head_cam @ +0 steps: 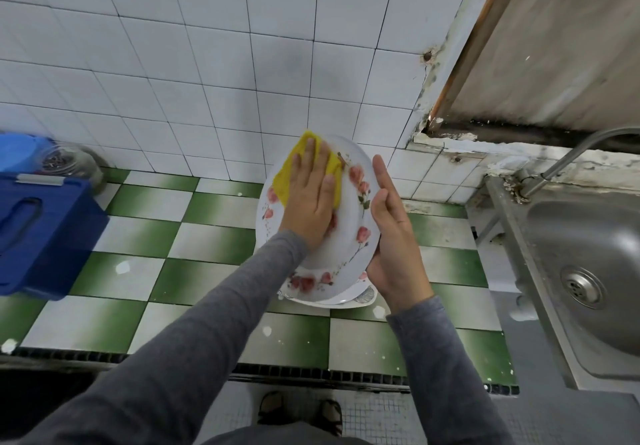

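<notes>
One green-checked counter [145, 271], white-tiled wall [207, 63] — left hand [308, 198] flat on yellow cloth [301, 148], right hand [391, 233] straight-fingered against floral plate [346, 233]

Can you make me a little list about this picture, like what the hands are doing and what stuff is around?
Doing: wiping a plate
Left hand: presses a yellow cloth flat on the plate
Right hand: steadies the rim, fingers straight
Plate look: white with pink flowers, tilted, low edge by other plates
Where: green and white tiled counter
Right side: metal sink with tap
Left side: blue box, glass jar
</notes>
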`<state>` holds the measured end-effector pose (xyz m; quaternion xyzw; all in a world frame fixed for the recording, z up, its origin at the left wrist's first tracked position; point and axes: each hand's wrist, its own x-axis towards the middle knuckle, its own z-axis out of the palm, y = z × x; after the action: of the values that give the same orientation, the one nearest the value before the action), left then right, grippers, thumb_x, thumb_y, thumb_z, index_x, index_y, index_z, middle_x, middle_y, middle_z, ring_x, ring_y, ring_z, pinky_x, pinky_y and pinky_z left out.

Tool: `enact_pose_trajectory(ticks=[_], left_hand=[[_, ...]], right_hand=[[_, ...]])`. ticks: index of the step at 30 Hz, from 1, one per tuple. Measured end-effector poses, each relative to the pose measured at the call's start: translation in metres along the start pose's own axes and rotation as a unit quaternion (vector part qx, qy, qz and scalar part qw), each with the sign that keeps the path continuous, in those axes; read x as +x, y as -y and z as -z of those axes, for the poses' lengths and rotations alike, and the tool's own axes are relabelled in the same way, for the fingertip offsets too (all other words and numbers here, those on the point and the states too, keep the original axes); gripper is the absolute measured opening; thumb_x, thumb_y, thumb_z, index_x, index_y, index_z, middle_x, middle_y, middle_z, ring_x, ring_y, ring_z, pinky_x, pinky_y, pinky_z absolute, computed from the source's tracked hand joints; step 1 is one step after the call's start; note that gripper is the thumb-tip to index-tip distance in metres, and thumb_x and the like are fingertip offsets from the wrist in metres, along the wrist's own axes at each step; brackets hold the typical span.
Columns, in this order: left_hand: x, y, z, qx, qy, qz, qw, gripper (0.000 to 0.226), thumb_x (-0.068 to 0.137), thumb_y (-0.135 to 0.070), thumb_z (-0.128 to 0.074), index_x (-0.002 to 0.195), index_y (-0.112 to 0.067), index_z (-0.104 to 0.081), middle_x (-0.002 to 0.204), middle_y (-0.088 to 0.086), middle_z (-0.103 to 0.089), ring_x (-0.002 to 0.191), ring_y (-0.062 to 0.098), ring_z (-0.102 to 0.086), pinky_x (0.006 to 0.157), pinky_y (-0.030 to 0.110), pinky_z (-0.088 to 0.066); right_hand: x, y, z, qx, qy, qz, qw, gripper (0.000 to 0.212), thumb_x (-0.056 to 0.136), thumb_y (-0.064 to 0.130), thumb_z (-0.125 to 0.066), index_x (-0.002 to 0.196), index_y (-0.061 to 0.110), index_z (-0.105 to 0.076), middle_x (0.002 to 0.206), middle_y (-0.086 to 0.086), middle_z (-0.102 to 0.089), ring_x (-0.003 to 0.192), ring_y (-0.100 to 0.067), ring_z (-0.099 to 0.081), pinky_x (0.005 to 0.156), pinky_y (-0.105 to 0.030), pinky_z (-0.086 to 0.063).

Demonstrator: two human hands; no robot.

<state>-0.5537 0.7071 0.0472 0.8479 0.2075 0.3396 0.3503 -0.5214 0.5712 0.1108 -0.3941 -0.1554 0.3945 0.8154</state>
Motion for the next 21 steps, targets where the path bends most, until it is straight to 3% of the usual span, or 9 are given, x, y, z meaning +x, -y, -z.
enact_pose_trajectory(ticks=[3, 7, 9, 11, 15, 19, 21], left_hand=[[0.001, -0.004, 0.001, 0.009, -0.012, 0.033, 0.999, 0.058, 0.103, -0.038, -0.016, 0.156, -0.013, -0.010, 0.165, 0.006, 0.002, 0.153, 0.022, 0.006, 0.125, 0.042, 0.006], [-0.011, -0.026, -0.002, 0.025, 0.027, -0.096, 0.995, 0.055, 0.106, -0.027, -0.023, 0.156, -0.008, -0.015, 0.165, 0.008, -0.002, 0.154, 0.018, 0.008, 0.125, 0.049, -0.001], [-0.006, -0.023, 0.002, 0.019, 0.035, -0.108, 0.993, 0.054, 0.106, -0.028, -0.026, 0.156, -0.009, -0.017, 0.166, 0.008, -0.005, 0.154, 0.017, 0.005, 0.124, 0.052, -0.004], [0.002, -0.010, 0.005, 0.022, 0.025, -0.079, 0.996, 0.054, 0.106, -0.032, -0.027, 0.157, -0.014, -0.022, 0.166, 0.008, -0.009, 0.154, 0.020, -0.002, 0.124, 0.054, -0.008], [-0.002, 0.016, 0.014, 0.014, 0.044, 0.073, 0.996, 0.066, 0.097, -0.055, -0.018, 0.157, -0.027, -0.020, 0.167, -0.004, -0.009, 0.154, 0.018, 0.001, 0.124, 0.049, -0.002], [-0.036, 0.005, 0.001, -0.033, 0.098, 0.074, 0.992, 0.062, 0.100, -0.052, -0.018, 0.157, -0.027, -0.014, 0.166, -0.010, -0.003, 0.153, 0.012, 0.004, 0.125, 0.048, -0.004], [-0.045, -0.013, -0.008, -0.050, 0.102, 0.048, 0.992, 0.061, 0.102, -0.049, -0.018, 0.158, -0.025, -0.015, 0.167, -0.008, -0.002, 0.154, 0.013, 0.003, 0.125, 0.047, -0.004]], right_hand=[[-0.001, -0.002, 0.000, 0.000, 0.001, 0.000, 1.000, 0.037, 0.107, 0.022, -0.033, 0.137, 0.033, -0.052, 0.140, -0.001, -0.061, 0.129, -0.023, -0.058, 0.108, -0.046, -0.045], [0.007, -0.001, -0.002, -0.047, -0.024, 0.008, 0.999, 0.038, 0.101, 0.033, -0.043, 0.137, 0.041, -0.057, 0.152, 0.001, -0.049, 0.138, -0.023, -0.049, 0.116, -0.053, -0.037], [0.009, -0.002, -0.003, -0.031, -0.031, 0.008, 0.999, 0.039, 0.101, 0.032, -0.043, 0.137, 0.037, -0.055, 0.150, 0.000, -0.051, 0.136, -0.023, -0.051, 0.115, -0.052, -0.038], [0.009, 0.002, -0.004, -0.001, -0.036, 0.016, 0.999, 0.037, 0.104, 0.026, -0.038, 0.138, 0.030, -0.053, 0.144, -0.004, -0.057, 0.131, -0.024, -0.057, 0.109, -0.046, -0.046], [0.006, 0.020, -0.005, 0.039, -0.053, 0.081, 0.995, 0.039, 0.101, 0.028, -0.042, 0.139, 0.028, -0.049, 0.137, -0.003, -0.063, 0.127, -0.025, -0.060, 0.105, -0.048, -0.049], [0.012, 0.024, -0.006, 0.031, -0.067, 0.111, 0.991, 0.034, 0.107, 0.026, -0.038, 0.137, 0.031, -0.052, 0.133, 0.003, -0.066, 0.123, -0.021, -0.062, 0.096, -0.042, -0.055], [0.016, 0.017, -0.006, 0.025, -0.073, 0.107, 0.991, 0.035, 0.107, 0.027, -0.038, 0.138, 0.033, -0.052, 0.141, -0.001, -0.060, 0.128, -0.024, -0.059, 0.103, -0.047, -0.051]])
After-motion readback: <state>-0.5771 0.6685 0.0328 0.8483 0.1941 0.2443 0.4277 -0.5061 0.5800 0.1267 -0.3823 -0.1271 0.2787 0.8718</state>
